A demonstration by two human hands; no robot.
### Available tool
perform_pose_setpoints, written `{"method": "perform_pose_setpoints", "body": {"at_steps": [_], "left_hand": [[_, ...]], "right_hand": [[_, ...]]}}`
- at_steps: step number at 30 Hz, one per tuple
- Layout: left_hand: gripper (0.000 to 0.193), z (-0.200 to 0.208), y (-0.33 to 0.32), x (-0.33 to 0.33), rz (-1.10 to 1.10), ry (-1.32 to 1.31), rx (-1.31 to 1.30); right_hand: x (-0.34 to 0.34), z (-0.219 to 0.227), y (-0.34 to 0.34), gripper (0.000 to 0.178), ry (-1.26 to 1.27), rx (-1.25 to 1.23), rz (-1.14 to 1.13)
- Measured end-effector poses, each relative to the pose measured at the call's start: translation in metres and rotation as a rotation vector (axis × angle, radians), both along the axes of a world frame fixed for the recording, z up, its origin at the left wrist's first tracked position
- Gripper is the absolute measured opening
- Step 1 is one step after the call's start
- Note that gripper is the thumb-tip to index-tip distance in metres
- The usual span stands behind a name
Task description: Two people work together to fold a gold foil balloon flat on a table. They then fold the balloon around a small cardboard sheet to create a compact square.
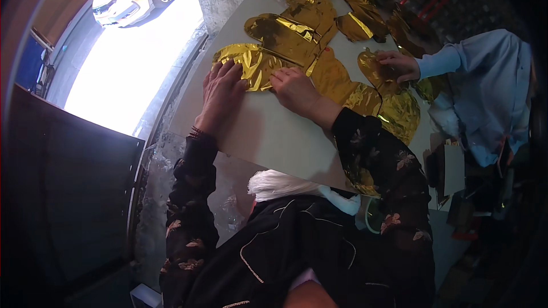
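Across the frame's centre: a pale grey table, strewn toward the upper right with gold foil balloons (flat, uninflated). Left hand lies spread, palm down, on the nearest balloon's edge; right hand presses flat beside it. Right of centre, a co-worker's hand touches another foil piece.

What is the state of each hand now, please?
Left hand: open, flat on the gold foil sheet, gripping nothing.
Right hand: open, fingers pressing the same foil, gripping nothing.
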State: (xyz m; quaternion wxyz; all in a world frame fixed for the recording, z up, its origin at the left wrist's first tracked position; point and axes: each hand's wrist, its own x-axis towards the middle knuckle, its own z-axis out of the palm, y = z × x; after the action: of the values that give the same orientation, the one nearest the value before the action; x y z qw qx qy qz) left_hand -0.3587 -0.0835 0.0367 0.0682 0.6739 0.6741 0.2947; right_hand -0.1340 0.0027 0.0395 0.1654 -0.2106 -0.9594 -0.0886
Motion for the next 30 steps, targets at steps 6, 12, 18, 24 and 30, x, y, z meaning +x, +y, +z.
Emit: {"method": "perform_pose_setpoints", "body": {"at_steps": [6,12,18,24,30], "left_hand": [[0.039,-0.005,0.002,-0.008,0.127,-0.42,0.302],[0.045,-0.004,-0.002,-0.013,0.097,-0.506,0.4],[0.058,0.046,-0.02,0.015,-0.012,-1.463,-0.013],[0.052,-0.008,-0.007,0.048,-0.896,-2.305,-0.811],[0.034,0.047,-0.007,0.134,-0.891,-1.691,-0.563]], "right_hand": [[-0.009,0.008,0.009,0.017,0.117,-0.223,0.011],[-0.002,0.028,0.017,0.012,0.275,-0.29,-0.009],[0.047,0.085,-0.008,0.013,0.482,-0.133,0.177],[0.132,0.122,-0.1,0.012,0.364,0.001,0.245],[0.199,0.106,-0.164,0.016,0.346,0.011,0.139]]}}
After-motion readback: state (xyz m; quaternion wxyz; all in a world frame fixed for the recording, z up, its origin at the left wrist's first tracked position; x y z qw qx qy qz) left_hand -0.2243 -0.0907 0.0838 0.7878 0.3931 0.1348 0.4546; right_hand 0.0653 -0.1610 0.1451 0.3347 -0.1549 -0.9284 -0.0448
